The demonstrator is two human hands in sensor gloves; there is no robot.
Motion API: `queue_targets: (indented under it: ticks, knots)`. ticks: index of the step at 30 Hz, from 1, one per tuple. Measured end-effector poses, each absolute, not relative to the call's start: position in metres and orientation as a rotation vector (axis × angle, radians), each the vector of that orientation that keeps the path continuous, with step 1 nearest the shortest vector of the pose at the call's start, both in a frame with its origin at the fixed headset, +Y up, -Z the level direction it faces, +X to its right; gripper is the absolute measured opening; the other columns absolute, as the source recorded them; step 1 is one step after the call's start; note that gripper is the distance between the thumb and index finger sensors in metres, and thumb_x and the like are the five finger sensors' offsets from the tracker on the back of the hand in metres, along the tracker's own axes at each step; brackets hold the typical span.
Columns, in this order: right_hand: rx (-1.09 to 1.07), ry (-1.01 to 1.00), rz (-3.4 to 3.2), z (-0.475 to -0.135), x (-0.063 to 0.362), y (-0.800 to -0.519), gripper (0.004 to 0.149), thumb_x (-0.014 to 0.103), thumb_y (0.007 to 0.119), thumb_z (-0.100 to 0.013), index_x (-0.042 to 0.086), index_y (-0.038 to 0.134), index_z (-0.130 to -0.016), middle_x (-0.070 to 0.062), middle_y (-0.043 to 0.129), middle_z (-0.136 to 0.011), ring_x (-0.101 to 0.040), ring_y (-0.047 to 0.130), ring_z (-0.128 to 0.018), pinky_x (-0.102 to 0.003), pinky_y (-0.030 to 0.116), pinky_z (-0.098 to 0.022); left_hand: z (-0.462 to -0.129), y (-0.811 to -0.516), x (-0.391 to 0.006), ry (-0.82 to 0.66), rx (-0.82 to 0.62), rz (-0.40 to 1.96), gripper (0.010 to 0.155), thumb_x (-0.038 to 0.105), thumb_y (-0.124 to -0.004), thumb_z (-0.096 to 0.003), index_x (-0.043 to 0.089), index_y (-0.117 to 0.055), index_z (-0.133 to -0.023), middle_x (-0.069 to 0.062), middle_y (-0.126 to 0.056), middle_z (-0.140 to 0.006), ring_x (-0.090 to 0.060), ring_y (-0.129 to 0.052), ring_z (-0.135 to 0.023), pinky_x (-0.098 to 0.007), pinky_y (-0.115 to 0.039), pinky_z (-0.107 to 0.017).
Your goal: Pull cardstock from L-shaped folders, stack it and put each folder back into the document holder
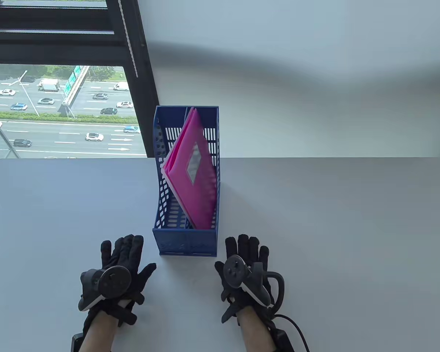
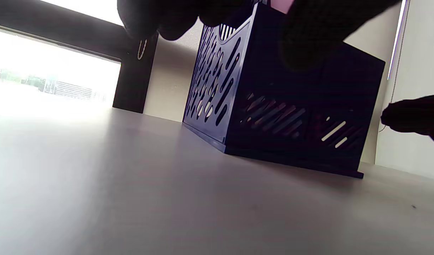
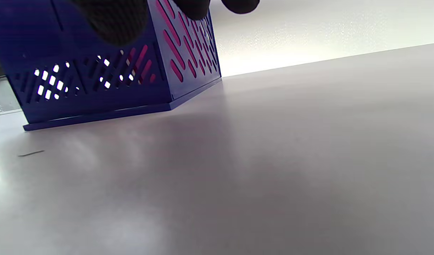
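Note:
A blue perforated document holder [image 1: 185, 242] stands upright in the middle of the grey table [image 1: 333, 227]. Pink L-shaped folders [image 1: 194, 172] lean inside it, tilted against the right wall, with cardstock showing through the top one. My left hand [image 1: 123, 256] lies flat on the table just left of the holder's front, fingers spread and holding nothing. My right hand [image 1: 247, 253] lies flat just right of the holder, also empty. The wrist views show the holder [image 2: 284, 109] [image 3: 96, 81] close up, with pink visible through its slots.
A window [image 1: 58, 110] with a dark frame is behind the table's far left, and a white wall [image 1: 297, 73] runs behind the rest. A cable [image 1: 297, 326] trails from my right wrist.

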State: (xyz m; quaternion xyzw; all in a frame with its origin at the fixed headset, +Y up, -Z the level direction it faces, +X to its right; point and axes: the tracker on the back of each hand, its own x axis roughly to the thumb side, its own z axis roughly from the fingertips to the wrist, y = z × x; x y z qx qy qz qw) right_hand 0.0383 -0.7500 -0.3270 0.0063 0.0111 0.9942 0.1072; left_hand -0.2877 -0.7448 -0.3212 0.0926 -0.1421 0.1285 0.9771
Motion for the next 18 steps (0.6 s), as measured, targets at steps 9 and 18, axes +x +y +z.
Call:
queue_targets:
  ticks: [9,18]
  knots:
    - [-0.035,0.101,2.875,-0.331,0.056,-0.758,0.073,0.065,0.066,-0.059,0.034,0.037,-0.117,-0.005,0.038,-0.123,-0.037,0.04,-0.109,-0.054,0.024,-0.08,-0.323,-0.743,-0.281,-0.307,0.218,0.245,0.079,0.055,-0.076,-0.0569,0.013,-0.044,-0.116,-0.017,-0.058,-0.112,-0.047,-0.06,-0.106,-0.061,-0.017,-0.077]
    - [-0.058,-0.062,2.875,-0.329,0.058,-0.753,0.071,0.065,0.068,-0.058,0.032,0.045,-0.116,-0.006,0.05,-0.119,-0.035,0.082,-0.087,-0.054,0.057,-0.073,-0.321,-0.745,-0.279,-0.3,0.24,0.241,0.079,0.056,-0.076,-0.0568,0.015,-0.044,-0.116,-0.009,-0.064,-0.107,-0.045,-0.061,-0.102,-0.062,-0.014,-0.075]
